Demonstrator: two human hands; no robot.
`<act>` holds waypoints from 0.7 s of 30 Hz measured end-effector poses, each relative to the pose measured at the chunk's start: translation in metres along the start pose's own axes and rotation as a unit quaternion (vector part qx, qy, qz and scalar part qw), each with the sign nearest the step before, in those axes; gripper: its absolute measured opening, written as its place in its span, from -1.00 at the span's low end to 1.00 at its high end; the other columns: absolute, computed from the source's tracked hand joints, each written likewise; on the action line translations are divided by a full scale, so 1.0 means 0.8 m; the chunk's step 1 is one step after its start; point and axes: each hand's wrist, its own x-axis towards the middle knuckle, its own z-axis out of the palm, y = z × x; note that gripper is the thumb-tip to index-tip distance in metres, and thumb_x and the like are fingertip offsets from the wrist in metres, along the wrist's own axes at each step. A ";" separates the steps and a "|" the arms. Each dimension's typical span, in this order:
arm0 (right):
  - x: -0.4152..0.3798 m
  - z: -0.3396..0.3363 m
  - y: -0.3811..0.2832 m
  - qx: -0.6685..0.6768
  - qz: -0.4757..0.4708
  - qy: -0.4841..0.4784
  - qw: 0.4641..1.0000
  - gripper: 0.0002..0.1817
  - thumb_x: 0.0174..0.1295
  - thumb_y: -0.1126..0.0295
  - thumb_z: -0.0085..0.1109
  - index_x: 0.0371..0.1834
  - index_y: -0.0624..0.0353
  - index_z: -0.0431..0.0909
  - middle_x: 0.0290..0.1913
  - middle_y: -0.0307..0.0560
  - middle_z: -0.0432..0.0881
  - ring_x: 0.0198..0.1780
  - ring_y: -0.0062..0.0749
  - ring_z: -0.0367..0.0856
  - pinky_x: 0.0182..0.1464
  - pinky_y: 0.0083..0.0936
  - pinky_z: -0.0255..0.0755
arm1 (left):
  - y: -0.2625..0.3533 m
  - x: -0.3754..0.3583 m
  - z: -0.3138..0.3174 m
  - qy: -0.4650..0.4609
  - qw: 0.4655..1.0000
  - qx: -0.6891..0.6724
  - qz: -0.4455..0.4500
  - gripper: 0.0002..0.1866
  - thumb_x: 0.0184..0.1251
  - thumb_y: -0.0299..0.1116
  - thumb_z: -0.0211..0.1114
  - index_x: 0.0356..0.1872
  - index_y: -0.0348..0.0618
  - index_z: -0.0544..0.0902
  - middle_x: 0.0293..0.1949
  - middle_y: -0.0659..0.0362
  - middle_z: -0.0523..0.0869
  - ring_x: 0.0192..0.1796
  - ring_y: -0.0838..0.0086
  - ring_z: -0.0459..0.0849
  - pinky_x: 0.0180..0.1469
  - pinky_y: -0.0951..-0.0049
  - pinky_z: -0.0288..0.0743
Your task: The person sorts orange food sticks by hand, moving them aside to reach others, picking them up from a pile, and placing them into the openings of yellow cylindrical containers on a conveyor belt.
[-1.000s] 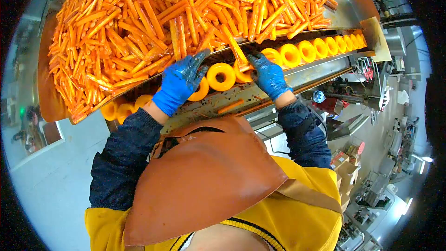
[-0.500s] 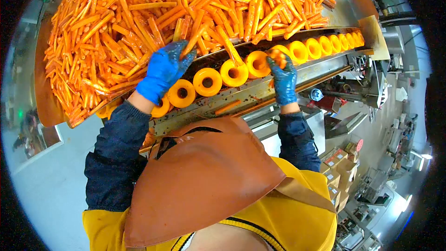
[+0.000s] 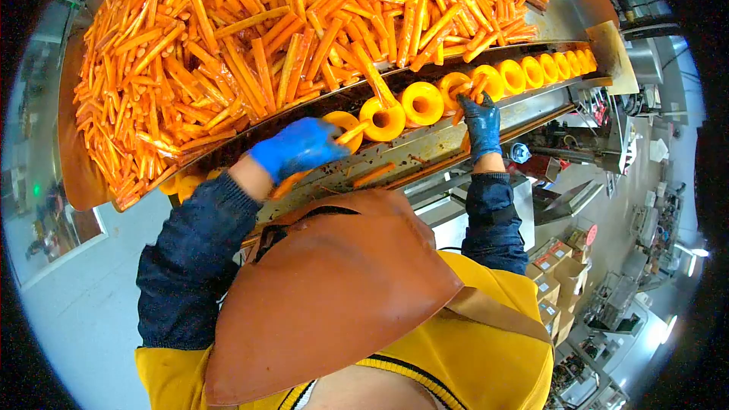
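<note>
My left hand (image 3: 300,146), in a blue glove, is closed round an orange stick (image 3: 352,135) whose tip reaches over a yellow ring-shaped cup (image 3: 341,123). My right hand (image 3: 480,121), in a wet blue glove, pinches short orange pieces (image 3: 475,93) beside the row of yellow cups. Between the hands, one long stick leans from the heap into a yellow cup (image 3: 382,120); the neighbouring cup (image 3: 422,105) shows its dark centre hole. Behind the row lies a large heap of glossy orange sticks (image 3: 228,45).
A metal ledge (image 3: 425,143) runs in front of the cups, with a loose stick (image 3: 372,175) on it. A brown apron (image 3: 326,296) covers my front. Cardboard boxes (image 3: 558,277) stand on the floor at the right, near machinery.
My left hand has moved from the heap's edge down and right to the cups, a stick now in it. My right hand has shifted slightly right along the row.
</note>
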 end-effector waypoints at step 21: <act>-0.056 0.101 -0.037 0.232 -0.229 0.038 0.944 -0.70 0.41 0.25 0.05 -0.04 0.29 0.58 -0.10 -0.09 0.66 -0.06 -0.38 0.57 0.06 -0.43 0.43 | 0.020 0.015 0.005 0.518 0.822 -0.224 0.081 -0.82 0.31 -0.46 0.27 -0.08 -0.17 0.62 -0.15 0.11 0.70 -0.10 0.43 0.67 -0.02 0.42 0.50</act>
